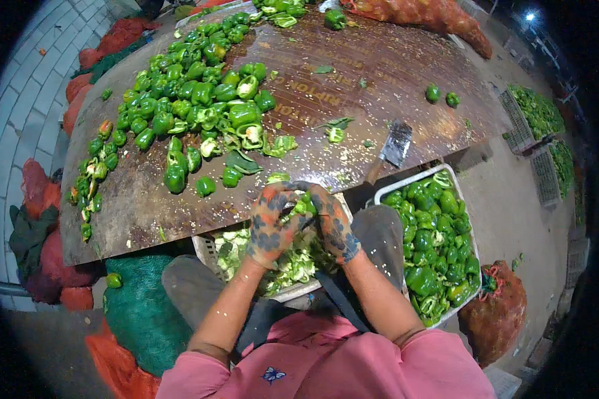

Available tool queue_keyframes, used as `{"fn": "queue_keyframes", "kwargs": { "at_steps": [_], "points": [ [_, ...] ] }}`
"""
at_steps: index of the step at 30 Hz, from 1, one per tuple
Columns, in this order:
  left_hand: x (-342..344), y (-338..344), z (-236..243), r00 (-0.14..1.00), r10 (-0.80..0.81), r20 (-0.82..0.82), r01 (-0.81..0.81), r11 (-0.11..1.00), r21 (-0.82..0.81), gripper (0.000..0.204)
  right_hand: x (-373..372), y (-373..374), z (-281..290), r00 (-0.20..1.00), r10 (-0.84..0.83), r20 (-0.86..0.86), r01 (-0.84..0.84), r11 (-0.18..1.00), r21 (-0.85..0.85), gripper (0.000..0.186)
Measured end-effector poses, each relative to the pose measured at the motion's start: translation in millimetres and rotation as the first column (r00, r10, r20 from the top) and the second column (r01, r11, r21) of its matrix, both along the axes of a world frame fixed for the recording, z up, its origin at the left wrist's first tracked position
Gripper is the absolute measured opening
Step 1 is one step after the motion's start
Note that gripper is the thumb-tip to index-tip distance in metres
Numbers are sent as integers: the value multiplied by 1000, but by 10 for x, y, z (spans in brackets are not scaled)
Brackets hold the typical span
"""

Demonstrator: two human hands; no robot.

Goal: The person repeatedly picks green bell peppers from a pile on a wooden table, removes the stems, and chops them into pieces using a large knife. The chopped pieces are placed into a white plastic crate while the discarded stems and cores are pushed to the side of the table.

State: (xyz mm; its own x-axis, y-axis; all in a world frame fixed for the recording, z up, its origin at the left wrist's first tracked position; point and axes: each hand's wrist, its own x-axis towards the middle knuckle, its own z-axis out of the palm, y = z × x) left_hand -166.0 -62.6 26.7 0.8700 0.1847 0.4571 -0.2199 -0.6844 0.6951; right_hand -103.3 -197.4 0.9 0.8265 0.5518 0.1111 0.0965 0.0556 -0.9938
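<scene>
Both my hands wear orange gloves patterned with dark blotches and meet just past the table's near edge. Between my left hand [271,223] and my right hand [334,225] is a green bell pepper [304,205], its lower part hidden by fingers. Below them, between my knees, a pale plastic crate [302,290] holds pale green pepper cores and scraps. A cleaver [397,142] lies to the right on the brown table [366,73], its handle over the near edge. Whole and cut green peppers [199,96] are heaped on the table's left half, among scattered seeds.
A white crate [380,193] full of green peppers stands by my right knee, with a red mesh sack [496,312] beside it. A green mesh sack [140,306] is at my left. Another filled red sack [426,18] lies across the far edge. Crates of greens [539,110] stand farther right.
</scene>
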Motion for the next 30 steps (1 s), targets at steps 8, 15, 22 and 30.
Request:
{"fn": "queue_keyframes", "kwargs": {
  "at_steps": [8,15,22,30],
  "points": [
    [-279,-421,6,992,112,52,-121,973,197,29,-374,-40,-118,900,-174,400,241,962,-125,28],
    [-317,-598,85,980,139,142,-145,989,36,19,-578,-39,-56,785,-366,500,431,902,-17,30],
    [-397,-337,-129,972,164,-170,-202,200,-959,6,-371,-251,-49,979,-162,122,134,969,208,54],
    [-348,-941,500,991,-49,-122,85,947,310,35,-383,-823,94,973,-158,167,138,982,127,45]
  ]
}}
